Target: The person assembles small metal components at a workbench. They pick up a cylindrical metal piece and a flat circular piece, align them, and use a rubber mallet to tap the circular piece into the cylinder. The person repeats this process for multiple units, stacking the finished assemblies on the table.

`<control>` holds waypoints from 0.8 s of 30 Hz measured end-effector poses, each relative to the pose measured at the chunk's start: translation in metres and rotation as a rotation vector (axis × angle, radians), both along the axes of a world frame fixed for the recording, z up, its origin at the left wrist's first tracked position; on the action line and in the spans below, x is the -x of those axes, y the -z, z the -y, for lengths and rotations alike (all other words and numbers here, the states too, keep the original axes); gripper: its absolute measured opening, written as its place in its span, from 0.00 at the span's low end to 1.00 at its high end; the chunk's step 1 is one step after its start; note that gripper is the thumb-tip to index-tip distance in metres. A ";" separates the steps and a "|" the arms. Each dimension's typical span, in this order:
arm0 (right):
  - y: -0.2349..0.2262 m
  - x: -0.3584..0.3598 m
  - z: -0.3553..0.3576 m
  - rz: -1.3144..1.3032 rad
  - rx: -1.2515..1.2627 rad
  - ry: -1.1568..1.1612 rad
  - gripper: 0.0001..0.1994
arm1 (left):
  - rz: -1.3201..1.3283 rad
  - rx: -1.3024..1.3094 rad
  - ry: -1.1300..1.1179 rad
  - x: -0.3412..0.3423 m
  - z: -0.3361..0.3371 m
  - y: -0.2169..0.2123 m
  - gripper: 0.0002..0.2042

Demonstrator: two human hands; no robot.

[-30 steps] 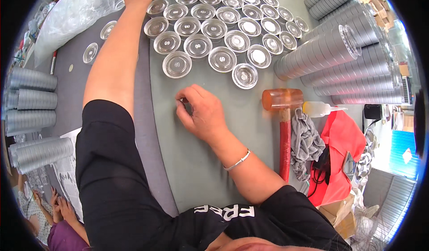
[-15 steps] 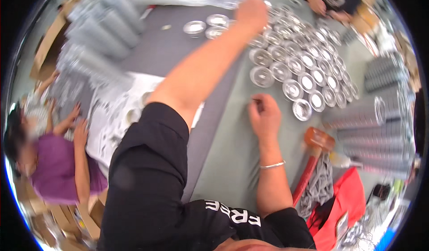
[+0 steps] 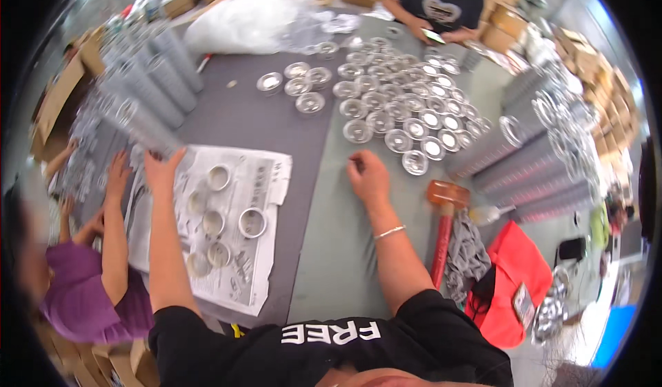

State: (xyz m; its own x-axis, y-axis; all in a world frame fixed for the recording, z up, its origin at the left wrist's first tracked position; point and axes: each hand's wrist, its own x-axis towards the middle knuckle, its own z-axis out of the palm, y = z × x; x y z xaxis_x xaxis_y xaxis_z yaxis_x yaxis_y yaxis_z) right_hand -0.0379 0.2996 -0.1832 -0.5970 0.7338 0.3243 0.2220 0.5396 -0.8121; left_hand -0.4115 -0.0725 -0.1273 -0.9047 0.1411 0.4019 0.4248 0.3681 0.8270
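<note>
My left hand (image 3: 163, 172) reaches across the newspaper (image 3: 274, 173) to the near end of a long stack of nested clear plastic cups (image 3: 146, 126). Its fingers are apart, with the thumb and forefinger on either side of the stack's end. My right hand (image 3: 368, 175) rests on the green tabletop, fingers curled together, with something small and dark at the fingertips that I cannot make out. Just beyond it are many clear round shallow containers (image 3: 379, 121), some with white discs inside. Several more round containers (image 3: 298, 86) lie on the grey mat.
Several rings (image 3: 253, 222) stand on the newspaper. An orange-headed mallet (image 3: 447, 194), a grey cloth (image 3: 469, 249) and a red bag (image 3: 510, 283) lie at right, below more cup stacks (image 3: 489, 146). A co-worker (image 3: 89, 283) works at left; another person (image 3: 441, 8) holds a phone opposite.
My left hand has swung from the far round containers back and left to the cup stack. My right hand stays curled on the table. The whole view has shifted, uncovering the newspaper.
</note>
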 end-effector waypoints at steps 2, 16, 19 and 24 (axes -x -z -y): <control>0.000 -0.008 -0.010 0.015 0.002 0.015 0.08 | 0.324 0.023 0.043 0.008 -0.022 0.012 0.47; -0.005 -0.013 0.002 -0.011 0.075 0.009 0.08 | 0.232 0.129 0.097 0.019 -0.008 0.035 0.29; 0.000 -0.012 -0.005 -0.031 0.075 0.011 0.08 | 0.212 0.214 0.060 -0.013 -0.022 0.008 0.28; 0.006 -0.004 -0.006 -0.066 0.063 0.011 0.08 | 0.195 0.127 0.236 -0.074 -0.019 -0.032 0.27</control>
